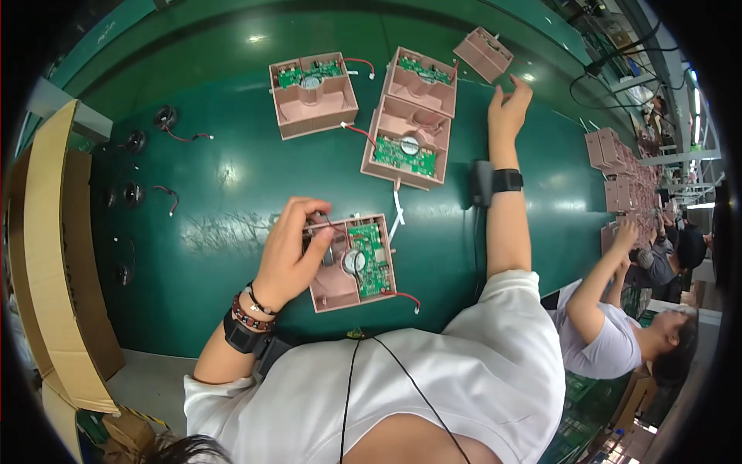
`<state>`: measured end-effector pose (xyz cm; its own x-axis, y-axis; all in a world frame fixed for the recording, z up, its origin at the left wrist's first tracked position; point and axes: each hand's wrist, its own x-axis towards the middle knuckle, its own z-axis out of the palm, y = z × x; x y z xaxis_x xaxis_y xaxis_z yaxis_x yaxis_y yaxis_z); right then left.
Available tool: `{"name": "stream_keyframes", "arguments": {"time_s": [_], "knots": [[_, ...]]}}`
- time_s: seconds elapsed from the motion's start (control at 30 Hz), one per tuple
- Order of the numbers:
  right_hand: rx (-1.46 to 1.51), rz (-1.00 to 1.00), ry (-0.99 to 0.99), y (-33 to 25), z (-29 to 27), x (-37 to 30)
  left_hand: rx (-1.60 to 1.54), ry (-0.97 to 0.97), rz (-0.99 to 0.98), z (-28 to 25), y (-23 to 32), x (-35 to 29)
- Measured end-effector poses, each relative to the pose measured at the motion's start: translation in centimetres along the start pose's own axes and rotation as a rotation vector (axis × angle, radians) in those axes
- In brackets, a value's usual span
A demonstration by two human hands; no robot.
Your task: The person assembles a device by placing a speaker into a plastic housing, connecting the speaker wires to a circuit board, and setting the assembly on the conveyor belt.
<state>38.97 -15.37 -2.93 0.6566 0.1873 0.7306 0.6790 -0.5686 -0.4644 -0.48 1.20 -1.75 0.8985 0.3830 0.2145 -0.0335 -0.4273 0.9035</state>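
Note:
In front of me lies a pink plastic housing (328, 298) with a green circuit board (372, 259) and a round silvery part (354, 261). My left hand (287, 251) is at its left wall. Thumb and forefinger close around a dark wired part (319, 220), mostly hidden by the fingers. From the housing's lower right a red lead (404, 295) with a white plug runs onto the table. My right hand (510, 112) is stretched far out at the upper right, holding nothing, thumb and fingers apart. Just beyond it a smaller pink housing (485, 54) lies tilted.
More open pink housings with boards (313, 97) (410, 143) lie farther back on the green table (232, 178). Several black round wired parts (135, 141) lie left. A cardboard box (58, 255) stands at the left edge. Stacked pink housings (610, 170) and a co-worker (610, 332) are at right.

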Motion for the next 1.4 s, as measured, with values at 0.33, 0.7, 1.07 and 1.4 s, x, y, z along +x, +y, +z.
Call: {"name": "stream_keyframes", "arguments": {"time_s": [0.33,0.7,1.07,1.4], "knots": [[-0.481,-0.094,-0.213,10.1,5.3,6.2,0.017,-0.104,0.033,-0.8,0.3,0.5],[-0.166,-0.264,0.081,6.2,1.4,3.3,-0.019,-0.081,0.123,-1.7,-0.5,0.3],[0.020,-0.035,-0.258,-4.0,-9.3,-10.5,0.471,-0.083,0.304,-1.4,1.5,0.1],[0.108,-0.011,-0.340,-5.1,-10.1,-11.3,0.477,-0.010,0.363,-1.4,1.1,-0.1]]}}
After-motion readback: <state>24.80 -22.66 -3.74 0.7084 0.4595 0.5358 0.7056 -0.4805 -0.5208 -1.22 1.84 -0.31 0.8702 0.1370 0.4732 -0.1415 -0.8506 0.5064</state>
